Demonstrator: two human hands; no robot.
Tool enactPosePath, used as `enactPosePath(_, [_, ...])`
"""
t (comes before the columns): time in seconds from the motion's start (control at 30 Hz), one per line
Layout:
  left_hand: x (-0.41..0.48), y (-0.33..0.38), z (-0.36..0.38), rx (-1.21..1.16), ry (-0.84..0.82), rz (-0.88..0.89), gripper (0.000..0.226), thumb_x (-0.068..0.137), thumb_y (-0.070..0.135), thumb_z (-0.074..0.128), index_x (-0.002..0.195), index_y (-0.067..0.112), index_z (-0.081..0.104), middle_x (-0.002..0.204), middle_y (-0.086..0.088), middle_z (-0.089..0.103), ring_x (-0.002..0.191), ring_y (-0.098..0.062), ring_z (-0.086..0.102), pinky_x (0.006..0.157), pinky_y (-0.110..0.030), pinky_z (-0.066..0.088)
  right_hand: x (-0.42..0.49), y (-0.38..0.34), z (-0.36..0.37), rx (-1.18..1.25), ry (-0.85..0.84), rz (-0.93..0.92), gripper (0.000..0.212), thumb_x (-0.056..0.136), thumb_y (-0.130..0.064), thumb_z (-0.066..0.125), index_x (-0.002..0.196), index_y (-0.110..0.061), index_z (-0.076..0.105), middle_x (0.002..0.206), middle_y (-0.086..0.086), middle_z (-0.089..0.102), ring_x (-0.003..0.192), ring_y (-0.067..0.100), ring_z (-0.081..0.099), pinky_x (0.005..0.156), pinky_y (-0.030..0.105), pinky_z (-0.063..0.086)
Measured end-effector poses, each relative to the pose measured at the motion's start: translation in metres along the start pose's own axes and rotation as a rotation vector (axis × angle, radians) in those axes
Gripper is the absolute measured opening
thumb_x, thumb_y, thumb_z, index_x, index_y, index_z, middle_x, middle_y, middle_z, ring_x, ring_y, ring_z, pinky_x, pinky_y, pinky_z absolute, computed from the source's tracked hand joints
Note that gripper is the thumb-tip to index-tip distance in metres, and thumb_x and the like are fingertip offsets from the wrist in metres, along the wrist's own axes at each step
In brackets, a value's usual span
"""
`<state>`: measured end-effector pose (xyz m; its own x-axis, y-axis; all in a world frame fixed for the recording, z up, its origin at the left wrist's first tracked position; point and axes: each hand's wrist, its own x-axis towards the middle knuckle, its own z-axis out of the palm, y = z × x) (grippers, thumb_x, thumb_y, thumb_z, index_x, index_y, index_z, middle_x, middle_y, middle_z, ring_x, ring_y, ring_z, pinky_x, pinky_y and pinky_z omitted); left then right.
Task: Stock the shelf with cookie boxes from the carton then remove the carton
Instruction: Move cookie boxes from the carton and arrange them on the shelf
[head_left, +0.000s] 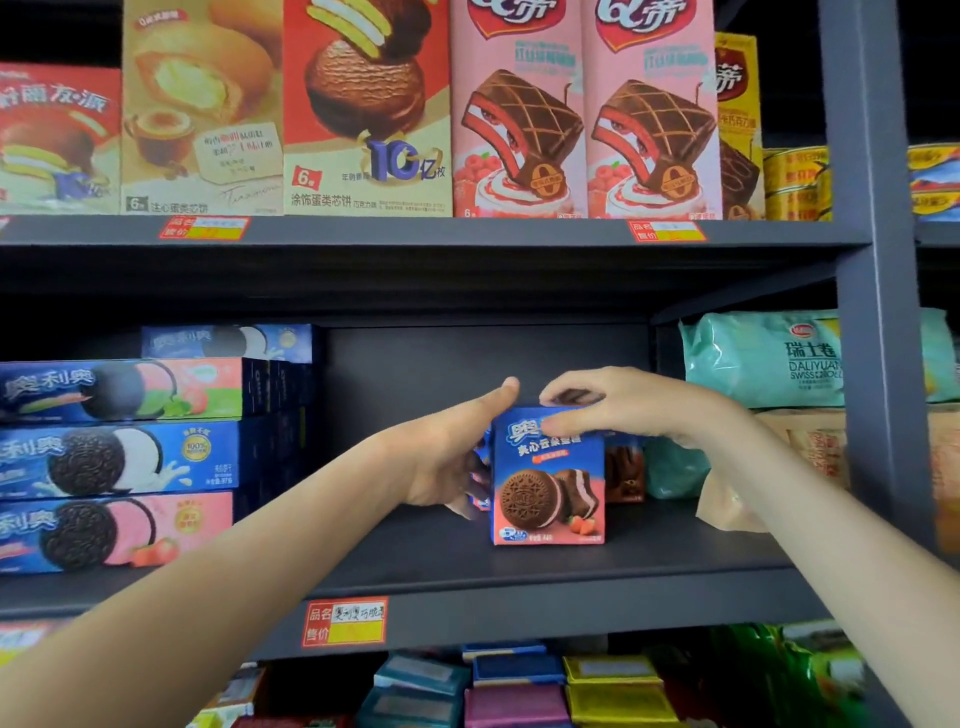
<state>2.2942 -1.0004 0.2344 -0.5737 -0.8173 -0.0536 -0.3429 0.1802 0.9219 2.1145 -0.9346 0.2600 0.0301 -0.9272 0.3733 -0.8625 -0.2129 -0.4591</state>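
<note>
A small blue and pink cookie box stands upright on the dark middle shelf, right of centre. My right hand grips its top edge from above, fingers curled over the front. My left hand holds the box's left side, thumb up by the top corner, fingers behind. Another box with a brown front shows just behind it to the right. No carton is in view.
Flat blue cookie boxes are stacked at the shelf's left. Green and tan bags fill the right end beside the grey upright post. Tall cake boxes line the shelf above; packets lie on the shelf below.
</note>
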Motion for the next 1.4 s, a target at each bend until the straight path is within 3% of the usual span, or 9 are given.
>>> enactPosePath(0.13, [0.002,-0.007,0.000,0.095,0.059,0.085,0.037,0.083,0.056,0.057,0.099,0.023,0.065,0.110,-0.005,0.067,0.109,-0.025,0.059,0.102,-0.046,0.040,-0.004,0.004,0.009,0.007,0.076,-0.061,0.042,0.070,-0.049,0.076,0.108,-0.034,0.063,0.107,-0.013,0.064,0.100,0.008,0.062,0.094,0.035,0.049])
enactPosePath(0.27, [0.002,-0.010,-0.004,0.088,0.077,0.122,0.024,0.089,0.047,0.056,0.099,0.026,0.063,0.110,0.000,0.068,0.112,-0.020,0.057,0.092,-0.039,0.042,-0.006,0.008,0.022,0.038,0.071,-0.077,0.054,0.074,-0.038,0.079,0.121,-0.031,0.054,0.104,-0.012,0.065,0.097,0.009,0.062,0.091,0.032,0.050])
enactPosePath(0.4, [-0.001,-0.010,-0.004,0.076,0.100,0.155,0.017,0.094,0.039,0.052,0.097,0.024,0.060,0.107,0.003,0.069,0.112,-0.018,0.059,0.105,-0.046,0.037,-0.002,0.011,0.032,0.027,0.113,-0.074,0.069,0.074,-0.041,0.077,0.133,-0.031,0.044,0.113,-0.012,0.059,0.101,0.008,0.058,0.096,0.033,0.048])
enactPosePath(0.6, [0.003,-0.014,-0.013,-0.023,0.106,0.189,0.057,0.085,0.036,0.066,0.129,0.013,0.037,0.118,-0.004,0.067,0.110,-0.024,0.062,0.109,-0.055,0.031,-0.006,0.009,0.040,0.025,0.189,-0.014,0.092,0.073,-0.051,0.075,0.147,-0.031,0.024,0.149,-0.003,0.037,0.133,0.016,0.039,0.109,0.036,0.036])
enactPosePath(0.9, [-0.002,-0.021,-0.013,-0.042,0.027,0.273,0.035,0.093,0.032,0.057,0.122,0.013,0.054,0.105,-0.002,0.072,0.098,-0.020,0.063,0.105,-0.042,0.038,-0.008,0.013,0.060,0.157,0.256,0.099,0.107,0.059,-0.077,0.058,0.148,-0.029,0.025,0.117,-0.015,0.062,0.118,0.011,0.052,0.104,0.040,0.040])
enactPosePath(1.1, [0.001,-0.028,-0.011,-0.095,0.060,0.316,0.034,0.093,0.031,0.057,0.123,0.016,0.052,0.111,-0.001,0.070,0.097,-0.017,0.066,0.096,-0.035,0.046,-0.021,0.009,0.070,0.147,0.330,0.102,0.086,0.081,-0.055,0.063,0.149,-0.023,0.022,0.126,-0.008,0.059,0.122,0.012,0.050,0.100,0.030,0.041])
enactPosePath(1.2, [-0.003,-0.040,-0.003,0.069,0.360,0.425,0.052,0.091,0.028,0.061,0.136,0.012,0.041,0.134,0.000,0.055,0.114,-0.016,0.059,0.103,-0.035,0.043,-0.038,0.006,0.082,0.022,0.505,0.058,0.078,0.086,-0.045,0.064,0.147,-0.014,0.026,0.144,0.001,0.043,0.134,0.017,0.038,0.104,0.028,0.033])
enactPosePath(1.3, [-0.028,-0.055,0.016,0.293,0.658,0.622,0.043,0.089,0.019,0.062,0.128,0.009,0.046,0.123,-0.002,0.057,0.103,-0.011,0.057,0.092,-0.022,0.042,-0.056,0.006,0.100,-0.200,0.749,-0.075,0.047,0.089,-0.028,0.063,0.127,-0.007,0.046,0.124,0.009,0.053,0.117,0.025,0.049,0.097,0.036,0.043])
enactPosePath(1.4, [-0.054,-0.072,0.032,0.460,0.718,0.760,0.030,0.088,0.018,0.061,0.117,0.013,0.053,0.114,0.002,0.060,0.093,-0.009,0.061,0.087,-0.026,0.048,-0.070,0.002,0.118,-0.283,0.867,-0.254,0.024,0.084,-0.013,0.063,0.105,-0.005,0.057,0.100,0.009,0.058,0.094,0.026,0.054,0.083,0.035,0.047])
